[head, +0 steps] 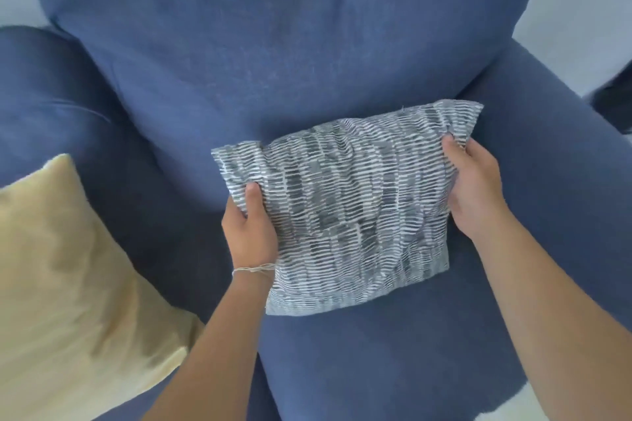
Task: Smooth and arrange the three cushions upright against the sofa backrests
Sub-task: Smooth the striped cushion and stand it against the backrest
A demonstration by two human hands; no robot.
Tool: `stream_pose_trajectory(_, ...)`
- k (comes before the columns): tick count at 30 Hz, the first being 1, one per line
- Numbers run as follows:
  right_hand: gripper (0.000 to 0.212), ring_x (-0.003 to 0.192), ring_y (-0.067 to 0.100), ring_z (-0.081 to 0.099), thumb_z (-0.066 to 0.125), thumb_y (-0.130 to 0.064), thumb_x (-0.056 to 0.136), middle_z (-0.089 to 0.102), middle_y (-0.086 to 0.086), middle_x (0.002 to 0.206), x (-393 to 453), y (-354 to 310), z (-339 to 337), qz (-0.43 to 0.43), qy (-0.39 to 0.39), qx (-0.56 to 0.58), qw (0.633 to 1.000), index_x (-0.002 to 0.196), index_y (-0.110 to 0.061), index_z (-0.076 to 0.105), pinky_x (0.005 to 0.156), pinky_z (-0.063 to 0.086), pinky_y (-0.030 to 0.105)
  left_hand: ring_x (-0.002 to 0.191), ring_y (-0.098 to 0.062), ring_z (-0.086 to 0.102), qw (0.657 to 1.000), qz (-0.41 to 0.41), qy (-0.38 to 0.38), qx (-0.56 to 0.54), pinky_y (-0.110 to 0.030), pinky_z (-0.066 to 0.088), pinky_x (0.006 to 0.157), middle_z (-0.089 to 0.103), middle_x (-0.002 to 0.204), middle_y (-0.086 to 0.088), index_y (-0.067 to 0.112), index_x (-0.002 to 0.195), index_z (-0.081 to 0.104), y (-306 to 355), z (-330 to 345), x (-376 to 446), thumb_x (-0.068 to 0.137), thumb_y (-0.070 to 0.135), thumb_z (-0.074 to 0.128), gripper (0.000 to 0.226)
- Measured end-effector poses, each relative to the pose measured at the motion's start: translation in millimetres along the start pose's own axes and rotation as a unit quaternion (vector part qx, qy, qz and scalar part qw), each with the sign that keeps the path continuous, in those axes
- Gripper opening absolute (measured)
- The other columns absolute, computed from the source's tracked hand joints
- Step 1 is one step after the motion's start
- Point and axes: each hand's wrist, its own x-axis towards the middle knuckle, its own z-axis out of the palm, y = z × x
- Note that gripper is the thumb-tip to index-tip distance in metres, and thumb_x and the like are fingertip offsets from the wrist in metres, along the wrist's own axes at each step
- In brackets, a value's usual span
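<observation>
A grey-and-white striped cushion (pixel 349 205) is held over the seat of a blue sofa (pixel 376 352), its top edge close to the blue backrest (pixel 239 61). My left hand (pixel 251 225) grips its left side, thumb on the front. On the opposite side, my right hand (pixel 473 186) clasps the right edge near the upper corner. The cushion is wrinkled and tilted, its right corner higher. A pale yellow cushion (pixel 75 284) lies at the lower left on the neighbouring seat. No third cushion is in view.
The sofa's right armrest (pixel 554 161) runs beside my right hand. A second blue backrest (pixel 51 96) rises at the left behind the yellow cushion. A dark object (pixel 615 96) shows at the right edge, past the armrest.
</observation>
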Motion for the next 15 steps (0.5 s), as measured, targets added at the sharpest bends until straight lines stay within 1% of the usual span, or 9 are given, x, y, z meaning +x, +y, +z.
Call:
stream_pose_trajectory(2, 0.018, 0.106, 0.024, 0.073, 0.058, -0.015, 0.101, 0.079, 0.002, 0.107, 10, -11, 1, -0.015, 0.001, 0.011, 1.0, 0.106, -0.019, 0.075, 0.087, 0.058, 0.04, 0.095, -0.012, 0.07, 1.0, 0.001, -0.022, 0.003, -0.036, 0.056, 0.089, 0.076, 0.104, 0.003, 0.017, 0.11, 0.071, 6, -8, 2, 0.103, 0.03, 0.051, 0.024)
stream_pose_trajectory(4, 0.02, 0.1, 0.021, 0.074, 0.058, -0.01, 0.099, 0.078, 0.002, 0.105, 25, -22, 4, -0.018, -0.018, 0.028, 0.999, 0.104, -0.017, 0.076, 0.085, 0.057, 0.039, 0.1, -0.017, 0.07, 0.999, 0.012, -0.036, 0.0, -0.038, 0.056, 0.089, 0.076, 0.109, -0.003, 0.015, 0.11, 0.071, 14, -8, 8, 0.104, 0.023, 0.051, 0.022)
stream_pose_trajectory(6, 0.021, 0.1, 0.022, 0.074, 0.057, -0.006, 0.098, 0.078, 0.004, 0.107, 38, -30, 3, -0.018, -0.032, 0.033, 0.999, 0.105, -0.015, 0.076, 0.084, 0.059, 0.037, 0.095, -0.015, 0.07, 0.999, 0.009, -0.034, -0.007, -0.034, 0.054, 0.084, 0.076, 0.105, -0.001, 0.014, 0.106, 0.07, 20, -4, 13, 0.104, 0.017, 0.05, 0.021)
stream_pose_trajectory(8, 0.023, 0.105, 0.025, 0.073, 0.056, -0.005, 0.098, 0.077, 0.005, 0.11, 50, -37, 3, -0.021, -0.071, 0.03, 0.997, 0.106, -0.015, 0.076, 0.087, 0.06, 0.038, 0.09, -0.012, 0.068, 0.999, 0.009, -0.027, -0.017, -0.032, 0.052, 0.082, 0.074, 0.098, 0.003, 0.018, 0.101, 0.07, 21, -3, 14, 0.103, 0.015, 0.05, 0.02)
stream_pose_trajectory(11, 0.023, 0.102, 0.022, 0.073, 0.057, -0.005, 0.097, 0.078, 0.003, 0.108, 66, -45, -9, -0.048, -0.081, -0.008, 0.996, 0.104, -0.016, 0.076, 0.084, 0.058, 0.034, 0.094, -0.016, 0.068, 0.999, 0.011, -0.044, -0.023, -0.039, 0.054, 0.088, 0.075, 0.099, 0.001, 0.02, 0.098, 0.071, 18, 6, 15, 0.102, 0.021, 0.053, 0.018)
stream_pose_trajectory(12, 0.022, 0.1, 0.019, 0.073, 0.058, -0.005, 0.097, 0.078, 0.002, 0.106, 69, -47, -10, -0.053, -0.089, -0.019, 0.994, 0.103, -0.016, 0.076, 0.084, 0.057, 0.032, 0.094, -0.015, 0.069, 0.999, 0.017, -0.04, -0.03, -0.037, 0.056, 0.088, 0.075, 0.099, 0.002, 0.02, 0.099, 0.071, 19, 8, 15, 0.102, 0.026, 0.054, 0.018)
stream_pose_trajectory(13, 0.021, 0.099, 0.018, 0.073, 0.059, -0.006, 0.096, 0.077, 0.001, 0.105, 72, -49, -10, -0.059, -0.09, -0.029, 0.994, 0.102, -0.017, 0.076, 0.085, 0.057, 0.033, 0.091, -0.011, 0.069, 0.998, 0.023, -0.038, -0.034, -0.031, 0.057, 0.083, 0.074, 0.097, 0.004, 0.019, 0.099, 0.07, 21, 11, 15, 0.103, 0.031, 0.055, 0.02)
stream_pose_trajectory(15, 0.014, 0.1, 0.02, 0.07, 0.062, -0.019, 0.097, 0.076, -0.001, 0.103, 74, -48, -12, -0.054, -0.1, -0.036, 0.993, 0.097, -0.019, 0.075, 0.095, 0.056, 0.041, 0.076, -0.003, 0.064, 0.998, 0.043, -0.013, -0.038, -0.019, 0.054, 0.071, 0.069, 0.084, 0.008, 0.015, 0.093, 0.067, 25, 18, 17, 0.103, 0.037, 0.053, 0.028)
